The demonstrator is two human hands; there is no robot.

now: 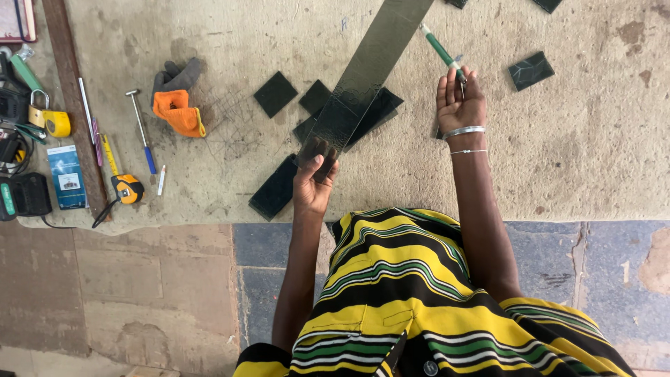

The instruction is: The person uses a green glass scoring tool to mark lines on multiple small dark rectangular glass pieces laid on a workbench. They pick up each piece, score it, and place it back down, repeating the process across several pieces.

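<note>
My left hand point(313, 183) grips the near end of a long dark glass strip point(370, 70), which runs diagonally away across the worn work surface point(593, 153). My right hand point(459, 101), with a silver bangle on its wrist, holds a green-handled glass cutter point(440, 47) to the right of the strip, apart from it. Several cut dark glass pieces lie under and around the strip: a square point(276, 93) to its left, a stack point(382, 106) beneath it, and a rectangle point(276, 187) close to my left hand.
Another dark glass square point(531, 70) lies at the right. At the left are an orange and grey glove point(178, 105), a small blue-handled tool point(143, 132), a yellow tape measure point(127, 187), a wooden straightedge point(73, 105), a padlock point(49, 119) and a blue booklet point(68, 176).
</note>
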